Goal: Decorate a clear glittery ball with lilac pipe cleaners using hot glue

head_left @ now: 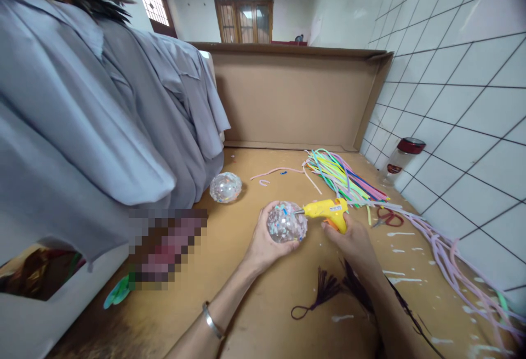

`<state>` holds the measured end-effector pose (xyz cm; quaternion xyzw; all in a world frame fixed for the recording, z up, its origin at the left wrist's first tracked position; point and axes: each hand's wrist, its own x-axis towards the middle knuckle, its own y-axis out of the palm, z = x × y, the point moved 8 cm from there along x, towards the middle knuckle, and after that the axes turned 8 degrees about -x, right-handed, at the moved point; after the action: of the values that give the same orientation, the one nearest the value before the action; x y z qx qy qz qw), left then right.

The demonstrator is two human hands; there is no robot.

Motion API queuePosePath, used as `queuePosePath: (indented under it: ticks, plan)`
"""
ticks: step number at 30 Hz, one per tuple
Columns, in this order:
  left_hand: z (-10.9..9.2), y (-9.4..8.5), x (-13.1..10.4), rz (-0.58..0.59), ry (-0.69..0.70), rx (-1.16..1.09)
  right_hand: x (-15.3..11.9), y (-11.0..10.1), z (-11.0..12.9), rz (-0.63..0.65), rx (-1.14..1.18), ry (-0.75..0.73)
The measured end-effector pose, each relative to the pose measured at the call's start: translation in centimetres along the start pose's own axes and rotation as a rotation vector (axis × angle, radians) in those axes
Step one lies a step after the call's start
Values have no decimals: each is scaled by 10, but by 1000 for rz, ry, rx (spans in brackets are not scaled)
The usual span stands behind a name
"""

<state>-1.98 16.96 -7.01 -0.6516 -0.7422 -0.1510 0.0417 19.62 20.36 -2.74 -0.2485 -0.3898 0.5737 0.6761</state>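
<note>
My left hand (263,246) wraps round a clear ball (286,227) speckled with white and coloured bits, holding it above the brown table. In my right hand (354,238) is a yellow glue gun (329,212), its orange trigger under my fingers. The metal nozzle points left and reaches the upper right side of the ball, near some blue bits; whether it touches is hard to tell. A second clear speckled ball (226,187) rests on the table, up and left of my left hand.
Coloured pipe cleaners (341,175) lie at the back right, with red-handled scissors (388,217) and a red-lidded jar (400,161) nearby. Dark tassels (324,288) lie below my right hand. Grey cloth (164,112) hangs left. A cardboard panel (287,98) stands behind.
</note>
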Motion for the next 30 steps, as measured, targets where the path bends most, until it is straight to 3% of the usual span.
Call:
queuePosePath:
  ticks: [5, 18, 30]
  plan:
    - [2, 0, -1, -6, -3, 18, -3, -3, 4, -45, 29, -9]
    - [-1, 3, -1, -10, -6, 24, -3, 12, 3, 21, 80, -19]
    - [-2, -1, -1, -32, 23, 66, 0, 13, 0, 75, 98, -40]
